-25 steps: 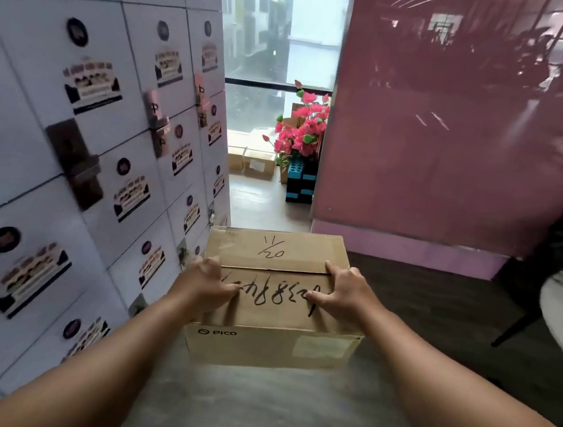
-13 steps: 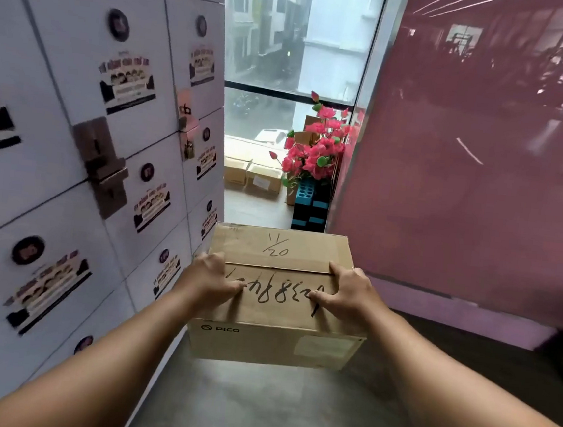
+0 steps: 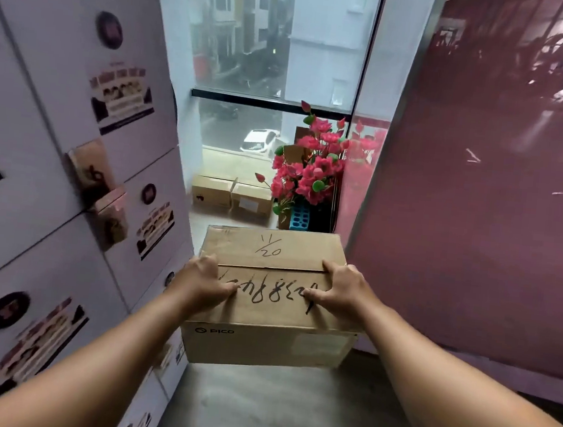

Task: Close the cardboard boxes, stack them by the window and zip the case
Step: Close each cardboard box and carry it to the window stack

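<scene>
Your left hand point(image 3: 205, 280) and right hand point(image 3: 341, 288) grip the closed brown cardboard box point(image 3: 273, 298) at its top side edges, thumbs pressed on the lid, carried above the floor near the window point(image 3: 280, 37). It looks stiff and fairly light; supporting the bottom corners would likely be safer.

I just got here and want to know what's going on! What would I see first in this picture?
First you would see the big cardboard box with black scribbled writing on top, carried in the middle by the left hand and right hand. Behind it, bright pink flowers stand by the window, with two small boxes on the floor to their left. White lockers with stickers line the left wall.
</scene>
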Tool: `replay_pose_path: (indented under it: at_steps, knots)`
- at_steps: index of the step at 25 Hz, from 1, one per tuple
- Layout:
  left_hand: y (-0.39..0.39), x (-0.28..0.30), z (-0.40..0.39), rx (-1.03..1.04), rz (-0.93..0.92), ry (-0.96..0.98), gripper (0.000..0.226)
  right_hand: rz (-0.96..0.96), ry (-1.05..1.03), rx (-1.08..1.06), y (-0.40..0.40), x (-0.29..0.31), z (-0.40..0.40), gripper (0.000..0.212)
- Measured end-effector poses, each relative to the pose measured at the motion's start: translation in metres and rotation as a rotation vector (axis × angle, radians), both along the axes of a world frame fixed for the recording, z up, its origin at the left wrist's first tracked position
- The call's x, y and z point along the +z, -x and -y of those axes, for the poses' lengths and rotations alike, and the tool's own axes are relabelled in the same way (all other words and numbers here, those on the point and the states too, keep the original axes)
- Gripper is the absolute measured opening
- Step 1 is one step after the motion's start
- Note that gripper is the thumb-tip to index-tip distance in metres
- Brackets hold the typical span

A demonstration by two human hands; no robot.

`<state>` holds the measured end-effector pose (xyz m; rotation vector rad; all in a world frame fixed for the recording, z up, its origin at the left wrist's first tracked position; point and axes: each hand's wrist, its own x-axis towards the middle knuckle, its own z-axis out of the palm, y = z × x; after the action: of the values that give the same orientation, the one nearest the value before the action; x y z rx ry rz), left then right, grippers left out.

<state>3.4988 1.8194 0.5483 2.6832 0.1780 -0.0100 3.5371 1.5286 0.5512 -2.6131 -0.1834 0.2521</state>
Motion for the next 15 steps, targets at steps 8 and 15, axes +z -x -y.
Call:
replay_pose_path:
  at_steps: [8,15]
  knots:
    - [-0.218,0.015,-0.014,0.087,-0.016,-0.016,0.041,0.002,-0.001,0.097,-0.247,0.012,-0.02,0.075]
    - [-0.391,0.013,-0.064,0.131,0.002,0.024,0.042,0.023,-0.036,0.116,-0.43,0.006,-0.076,0.077]
